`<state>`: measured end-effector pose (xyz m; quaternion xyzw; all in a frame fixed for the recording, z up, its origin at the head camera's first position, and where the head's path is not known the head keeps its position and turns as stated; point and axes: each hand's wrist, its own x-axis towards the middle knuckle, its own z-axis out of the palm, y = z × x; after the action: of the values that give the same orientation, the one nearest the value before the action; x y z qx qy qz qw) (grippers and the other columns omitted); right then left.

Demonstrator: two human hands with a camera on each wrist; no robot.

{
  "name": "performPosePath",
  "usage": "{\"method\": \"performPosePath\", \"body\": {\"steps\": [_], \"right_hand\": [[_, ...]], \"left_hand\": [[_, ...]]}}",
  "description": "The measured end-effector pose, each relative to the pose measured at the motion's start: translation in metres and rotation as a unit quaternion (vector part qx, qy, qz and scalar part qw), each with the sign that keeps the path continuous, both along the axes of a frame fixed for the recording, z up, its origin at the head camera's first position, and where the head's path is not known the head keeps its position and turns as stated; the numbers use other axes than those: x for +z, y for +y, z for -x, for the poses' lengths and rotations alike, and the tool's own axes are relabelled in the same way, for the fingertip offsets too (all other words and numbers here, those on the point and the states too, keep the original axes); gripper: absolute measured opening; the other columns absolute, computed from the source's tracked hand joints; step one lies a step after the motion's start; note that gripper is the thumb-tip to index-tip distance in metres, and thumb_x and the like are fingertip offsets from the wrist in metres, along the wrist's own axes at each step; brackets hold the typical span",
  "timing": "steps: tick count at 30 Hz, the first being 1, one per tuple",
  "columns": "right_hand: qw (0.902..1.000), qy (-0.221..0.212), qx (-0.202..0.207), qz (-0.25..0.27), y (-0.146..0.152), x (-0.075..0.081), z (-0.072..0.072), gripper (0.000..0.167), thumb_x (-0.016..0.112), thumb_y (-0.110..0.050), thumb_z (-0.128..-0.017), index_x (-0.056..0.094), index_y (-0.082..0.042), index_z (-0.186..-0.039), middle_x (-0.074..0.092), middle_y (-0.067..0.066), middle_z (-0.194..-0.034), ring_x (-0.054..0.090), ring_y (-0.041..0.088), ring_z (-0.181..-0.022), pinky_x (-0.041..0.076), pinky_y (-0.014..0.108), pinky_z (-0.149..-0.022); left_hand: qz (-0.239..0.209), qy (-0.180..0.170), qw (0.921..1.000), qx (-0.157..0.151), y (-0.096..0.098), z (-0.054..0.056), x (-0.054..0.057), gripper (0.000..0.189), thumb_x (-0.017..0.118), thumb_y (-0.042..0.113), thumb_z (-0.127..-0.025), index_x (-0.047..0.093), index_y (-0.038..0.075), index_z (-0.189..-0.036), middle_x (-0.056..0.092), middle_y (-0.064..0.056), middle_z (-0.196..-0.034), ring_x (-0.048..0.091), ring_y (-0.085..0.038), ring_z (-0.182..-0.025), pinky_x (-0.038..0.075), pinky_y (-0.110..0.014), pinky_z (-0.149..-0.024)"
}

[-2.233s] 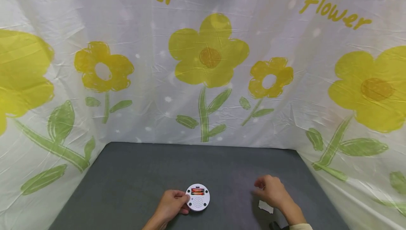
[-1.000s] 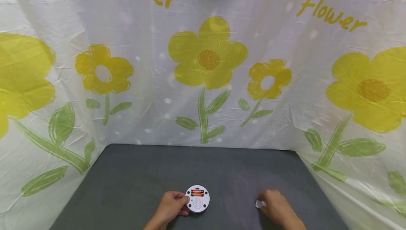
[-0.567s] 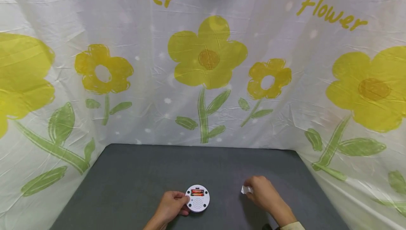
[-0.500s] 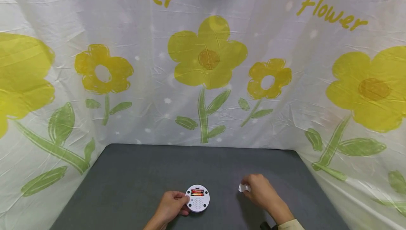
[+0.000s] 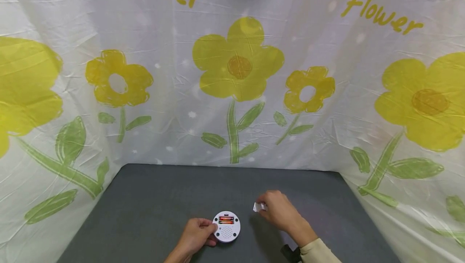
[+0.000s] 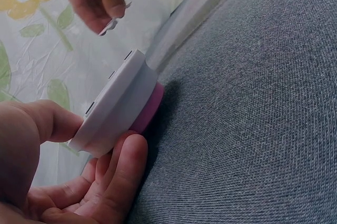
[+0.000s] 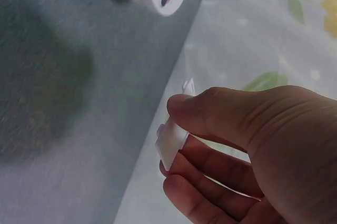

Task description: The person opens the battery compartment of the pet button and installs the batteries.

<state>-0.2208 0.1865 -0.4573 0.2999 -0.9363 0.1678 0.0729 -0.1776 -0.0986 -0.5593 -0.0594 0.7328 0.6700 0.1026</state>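
A round white battery-powered device (image 5: pixel 227 232) lies with its underside up, showing two orange-red batteries (image 5: pixel 226 220) in an uncovered compartment, a patch of small holes and dark feet. In the left wrist view its lower part is pink and faces the table. My left hand (image 5: pixel 196 234) pinches the device's left edge, thumb on top and fingers below. To the right and a little farther back, my right hand (image 5: pixel 279 209) is raised over the table and pinches a small white battery cover (image 7: pixel 172 139) between thumb and fingers. Small tabs stick out along the cover's edge.
A dark grey cloth-covered table (image 5: pixel 163 194) spreads beneath both hands. Behind and along its sides hangs a white curtain (image 5: pixel 174 134) printed with yellow flowers. A black strap (image 5: pixel 290 253) sits at the right wrist by a cream sleeve (image 5: pixel 316 251).
The right hand came down on the white battery cover at the right of the table, picked it up and carried it left and farther back. The left hand and the device stayed put.
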Motion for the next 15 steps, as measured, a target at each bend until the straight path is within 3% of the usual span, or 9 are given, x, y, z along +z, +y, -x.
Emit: {"method": "performPosePath", "body": {"steps": [15], "right_hand": [[0.9982,-0.006,0.048,-0.035,-0.057,-0.006,0.003,0.019,0.089,-0.005,-0.086,0.084,-0.009,-0.104,0.079,0.004,-0.098,0.075,0.018,-0.089,0.064,0.031,-0.072]], "left_hand": [[0.000,-0.002,1.0000,-0.001,0.000,-0.001,0.002,0.031,0.071,0.009,-0.100,0.066,-0.017,-0.115,0.078,-0.007,-0.085,0.075,-0.015,-0.067,0.068,-0.032,-0.063]]}}
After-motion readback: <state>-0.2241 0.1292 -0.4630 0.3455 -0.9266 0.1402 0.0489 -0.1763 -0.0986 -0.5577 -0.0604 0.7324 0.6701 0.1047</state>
